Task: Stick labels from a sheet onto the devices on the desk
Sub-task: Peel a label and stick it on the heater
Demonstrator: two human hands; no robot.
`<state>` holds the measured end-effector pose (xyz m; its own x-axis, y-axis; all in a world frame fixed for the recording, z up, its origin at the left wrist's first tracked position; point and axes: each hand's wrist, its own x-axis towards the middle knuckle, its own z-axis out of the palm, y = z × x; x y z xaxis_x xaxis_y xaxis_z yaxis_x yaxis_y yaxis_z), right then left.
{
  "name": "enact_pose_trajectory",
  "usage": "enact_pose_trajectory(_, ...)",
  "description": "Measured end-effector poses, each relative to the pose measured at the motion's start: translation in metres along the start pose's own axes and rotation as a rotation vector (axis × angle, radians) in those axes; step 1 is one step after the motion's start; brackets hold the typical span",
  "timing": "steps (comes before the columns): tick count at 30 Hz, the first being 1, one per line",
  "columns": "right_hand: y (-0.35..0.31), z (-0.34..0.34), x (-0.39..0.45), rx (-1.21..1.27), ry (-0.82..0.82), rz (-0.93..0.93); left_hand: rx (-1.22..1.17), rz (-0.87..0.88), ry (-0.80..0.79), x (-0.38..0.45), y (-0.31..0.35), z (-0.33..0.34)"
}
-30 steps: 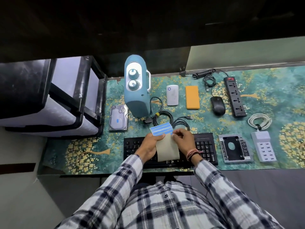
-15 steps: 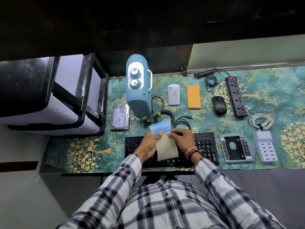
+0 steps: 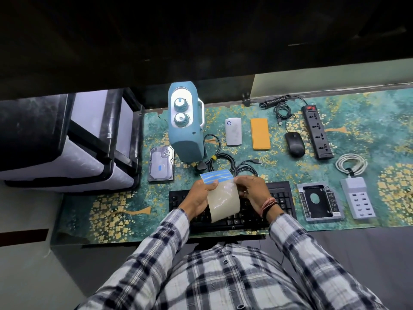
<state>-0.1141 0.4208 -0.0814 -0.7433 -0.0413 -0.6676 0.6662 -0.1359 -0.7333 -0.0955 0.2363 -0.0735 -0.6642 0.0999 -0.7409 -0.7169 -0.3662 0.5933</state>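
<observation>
I see the label sheet (image 3: 220,193), a curled beige backing with blue-and-white striped labels left on its far end, held above the black keyboard (image 3: 232,206) near the worktop's front edge. My left hand (image 3: 199,195) grips the sheet's left side, thumb pressed on the blue strip; my right hand (image 3: 252,190) pinches the sheet's upper right corner with curled fingers.

Just beyond the sheet lie coiled black cables (image 3: 225,163). Left of them sits a silver hard drive (image 3: 161,167) already bearing a small blue label, beside an upright teal appliance with two dials (image 3: 185,121). Further back are a white oval device (image 3: 233,131), an orange flat pack (image 3: 260,133), a black mouse (image 3: 294,144) and a black power strip (image 3: 317,132). To the right of the keyboard lie a grey drive caddy (image 3: 318,201) and a grey multi-port charger (image 3: 357,198), near the green patterned mat (image 3: 111,198)'s front border. Open mat stretches left of the keyboard. Black-framed drawers (image 3: 73,142) stand against the left edge.
</observation>
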Motion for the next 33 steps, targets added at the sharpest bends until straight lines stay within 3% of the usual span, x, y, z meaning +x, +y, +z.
enact_pose_trajectory(4, 0.005, -0.007, 0.009, -0.079, 0.135, 0.024, 0.119, -0.021, 0.100, 0.002, -0.001, 0.001)
enact_pose_trajectory(6, 0.010, -0.015, 0.015, -0.170, 0.237, 0.006, 0.225, 0.027, 0.263, 0.003, 0.000, 0.003)
enact_pose_trajectory(9, 0.013, -0.026, 0.019, -0.332, 0.335, -0.046, 0.402, 0.279, 0.669, -0.004, 0.013, 0.009)
enact_pose_trajectory(13, 0.003, -0.028, 0.009, -0.448, 0.456, -0.131, 0.608, 0.566, 0.863, -0.007, 0.059, 0.014)
enact_pose_trajectory(16, 0.000, -0.027, 0.006, -0.420, 0.455, -0.143, 0.628, 0.642, 0.837, -0.001, 0.096, 0.016)
enact_pose_trajectory(20, 0.002, -0.023, 0.009, -0.363, 0.396, -0.147, 0.521, 0.561, 0.747, 0.007, 0.119, 0.019)
enact_pose_trajectory(27, 0.000, -0.018, 0.010, -0.220, 0.277, -0.150, 0.509, 0.517, 0.763, 0.010, 0.131, 0.007)
enact_pose_trajectory(30, -0.012, -0.016, 0.007, -0.113, 0.252, -0.181, 0.266, 0.550, 0.702, 0.000, 0.132, -0.017)
enact_pose_trajectory(33, -0.026, -0.016, 0.011, -0.043, 0.274, -0.256, -0.041, 0.548, 0.540, -0.015, 0.122, -0.049)
